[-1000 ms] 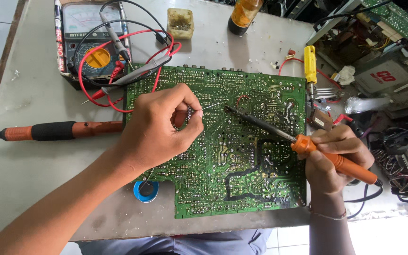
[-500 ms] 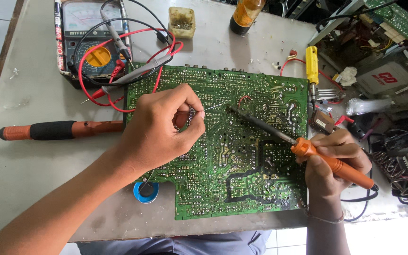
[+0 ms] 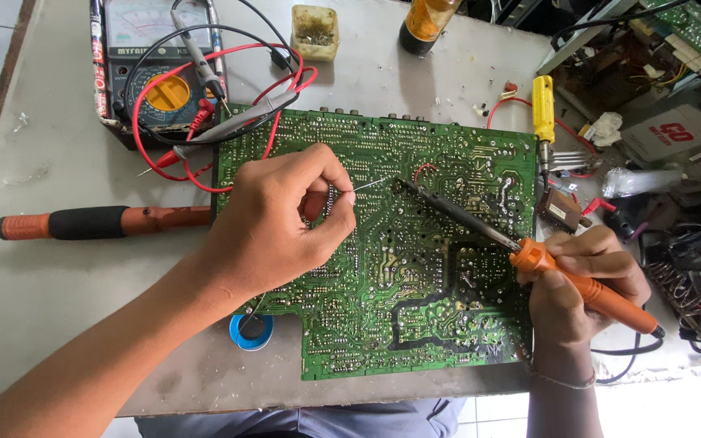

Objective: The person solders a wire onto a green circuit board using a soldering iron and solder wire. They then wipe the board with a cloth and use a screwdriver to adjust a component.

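Green circuit board (image 3: 415,268); orange soldering iron (image 3: 586,288); yellow screwdriver (image 3: 543,109).

The iron (image 3: 521,247) is tilting flatter, its tip sliding left toward the solder wire (image 3: 371,185). The right hand (image 3: 582,280) is dropping slightly nearer.

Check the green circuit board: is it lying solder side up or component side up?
Solder side up. The circuit board lies flat on the table, showing traces and solder joints, no component bodies.

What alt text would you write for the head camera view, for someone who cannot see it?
Two hands work on a green circuit board on a grey table: the right hand holds an orange soldering iron tip-down on the board, and the left hand holds thin solder wire toward the tip. A multimeter with red and black leads sits behind.
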